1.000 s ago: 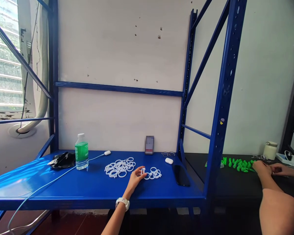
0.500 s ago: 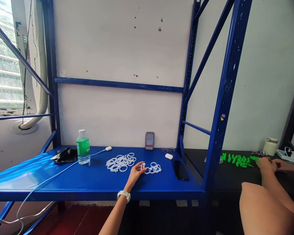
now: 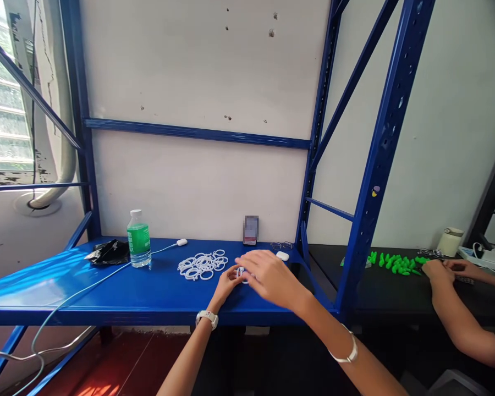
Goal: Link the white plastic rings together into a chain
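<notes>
My left hand, a white watch on its wrist, rests on the blue shelf with its fingertips pinched on a white plastic ring. My right hand, a bracelet on its wrist, reaches in over the small cluster of joined rings and hides it; its fingers are spread and lie over that spot. A loose pile of white rings lies just left of both hands.
On the shelf stand a green-labelled water bottle, a black bag, a white cable, an earbud case, glasses and a propped phone. Another person's hands work by green pieces on the black shelf at right.
My right hand has come in from the lower right and now covers the joined rings by my left hand. The view has shifted slightly; my left hand keeps its place.
</notes>
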Action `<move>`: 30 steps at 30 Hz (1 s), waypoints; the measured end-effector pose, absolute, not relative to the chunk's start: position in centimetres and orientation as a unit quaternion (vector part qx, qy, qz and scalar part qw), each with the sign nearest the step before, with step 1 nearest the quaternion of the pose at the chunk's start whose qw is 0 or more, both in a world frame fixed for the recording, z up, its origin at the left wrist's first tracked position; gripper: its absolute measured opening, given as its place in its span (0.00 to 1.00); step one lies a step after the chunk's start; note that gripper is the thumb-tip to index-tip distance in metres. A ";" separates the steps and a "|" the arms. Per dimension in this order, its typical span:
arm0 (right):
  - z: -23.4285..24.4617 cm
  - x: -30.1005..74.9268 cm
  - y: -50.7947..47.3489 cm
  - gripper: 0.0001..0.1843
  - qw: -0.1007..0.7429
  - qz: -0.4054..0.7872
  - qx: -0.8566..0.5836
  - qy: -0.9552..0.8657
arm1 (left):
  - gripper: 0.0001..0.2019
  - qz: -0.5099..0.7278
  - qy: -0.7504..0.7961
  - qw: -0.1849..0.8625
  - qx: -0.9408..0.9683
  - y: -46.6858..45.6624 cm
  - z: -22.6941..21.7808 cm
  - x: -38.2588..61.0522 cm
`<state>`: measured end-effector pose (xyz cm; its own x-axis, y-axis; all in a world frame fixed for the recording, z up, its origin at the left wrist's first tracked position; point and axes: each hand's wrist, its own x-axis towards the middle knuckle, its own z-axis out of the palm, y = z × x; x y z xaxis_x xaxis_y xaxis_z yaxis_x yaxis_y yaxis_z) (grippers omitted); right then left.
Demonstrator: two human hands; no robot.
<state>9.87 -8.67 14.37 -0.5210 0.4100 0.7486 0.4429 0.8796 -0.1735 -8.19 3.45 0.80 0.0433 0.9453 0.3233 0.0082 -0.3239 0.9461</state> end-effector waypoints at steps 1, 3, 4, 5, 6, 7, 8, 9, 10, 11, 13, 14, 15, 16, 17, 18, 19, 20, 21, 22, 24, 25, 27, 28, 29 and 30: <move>13.9 10.1 -6.4 0.17 0.430 0.025 -0.274 -0.860 | 0.33 0.559 0.401 0.423 0.590 3.4 0.8 -8.2; 12.0 10.3 -2.8 0.17 0.420 0.054 -0.301 -0.855 | 0.33 0.554 0.396 0.438 0.587 3.2 0.8 -8.2; 10.8 10.2 -1.4 0.18 0.408 0.080 -0.311 -0.855 | 0.34 0.552 0.393 0.444 0.586 3.1 0.9 -8.2; 9.3 9.9 -0.2 0.18 0.406 0.106 -0.321 -0.849 | 0.34 0.551 0.391 0.448 0.586 3.0 0.9 -8.2; 7.9 9.6 0.8 0.18 0.408 0.126 -0.331 -0.842 | 0.34 0.549 0.388 0.450 0.587 3.0 0.9 -8.2; 6.5 9.2 1.5 0.18 0.415 0.140 -0.340 -0.832 | 0.35 0.548 0.387 0.451 0.589 3.0 1.0 -8.2; 5.3 8.7 2.1 0.18 0.426 0.150 -0.348 -0.821 | 0.35 0.546 0.387 0.451 0.590 3.1 0.9 -8.2; 4.4 8.2 2.6 0.17 0.441 0.158 -0.354 -0.809 | 0.36 0.545 0.388 0.451 0.591 3.1 0.9 -8.2; 3.6 7.8 2.9 0.17 0.458 0.162 -0.357 -0.798 | 0.36 0.544 0.388 0.451 0.591 3.2 0.8 -8.2; 3.1 7.3 3.1 0.16 0.478 0.165 -0.356 -0.786 | 0.37 0.544 0.387 0.453 0.591 3.3 0.8 -8.2; 2.7 6.6 3.3 0.16 0.519 0.167 -0.347 -0.763 | 0.37 0.546 0.376 0.462 0.589 3.4 0.6 -8.2; 2.6 6.4 3.4 0.15 0.538 0.171 -0.342 -0.752 | 0.37 0.547 0.368 0.468 0.589 3.5 0.5 -8.2; 2.6 6.2 3.4 0.15 0.554 0.178 -0.338 -0.740 | 0.37 0.547 0.360 0.474 0.589 3.6 0.5 -8.2; 2.6 6.0 3.4 0.15 0.566 0.187 -0.336 -0.730 | 0.37 0.546 0.355 0.478 0.589 3.6 0.4 -8.2; 2.5 5.8 3.4 0.14 0.574 0.195 -0.335 -0.721 | 0.38 0.545 0.354 0.479 0.590 3.6 0.4 -8.2; 2.4 5.7 3.4 0.14 0.579 0.203 -0.335 -0.716 | 0.38 0.542 0.356 0.478 0.592 3.6 0.4 -8.2; 2.3 5.7 3.3 0.14 0.582 0.207 -0.336 -0.711 | 0.37 0.539 0.360 0.475 0.595 3.5 0.4 -8.2; 2.2 5.6 3.3 0.14 0.583 0.208 -0.338 -0.709 | 0.37 0.537 0.365 0.469 0.598 3.5 0.5 -8.2; 2.1 5.6 3.2 0.14 0.583 0.207 -0.341 -0.708 | 0.37 0.535 0.369 0.463 0.603 3.4 0.5 -8.2; 2.0 5.6 3.1 0.14 0.581 0.204 -0.346 -0.708 | 0.36 0.533 0.372 0.455 0.608 3.4 0.5 -8.2; 2.0 5.7 2.9 0.14 0.576 0.191 -0.358 -0.710 | 0.34 0.530 0.378 0.437 0.620 3.3 0.5 -8.1; 2.0 5.8 2.8 0.14 0.573 0.183 -0.363 -0.712 | 0.34 0.528 0.382 0.428 0.626 3.2 0.5 -8.1; 2.0 5.8 2.6 0.14 0.568 0.163 -0.371 -0.716 | 0.32 0.524 0.390 0.413 0.635 3.2 0.5 -8.1; 2.0 5.9 2.6 0.14 0.565 0.154 -0.375 -0.719 | 0.31 0.523 0.392 0.407 0.637 3.3 0.5 -8.1; 2.0 5.9 2.5 0.14 0.562 0.147 -0.377 -0.721 | 0.31 0.523 0.392 0.404 0.640 3.3 0.5 -8.1; 2.0 5.9 2.5 0.15 0.560 0.141 -0.379 -0.723 | 0.31 0.524 0.391 0.402 0.641 3.3 0.5 -8.0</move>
<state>5.92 2.55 1.96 -0.0841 0.7066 0.7026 0.3899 0.6722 -0.6294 -8.04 3.30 0.51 0.1452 0.9226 0.3573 0.0808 -0.3710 0.9251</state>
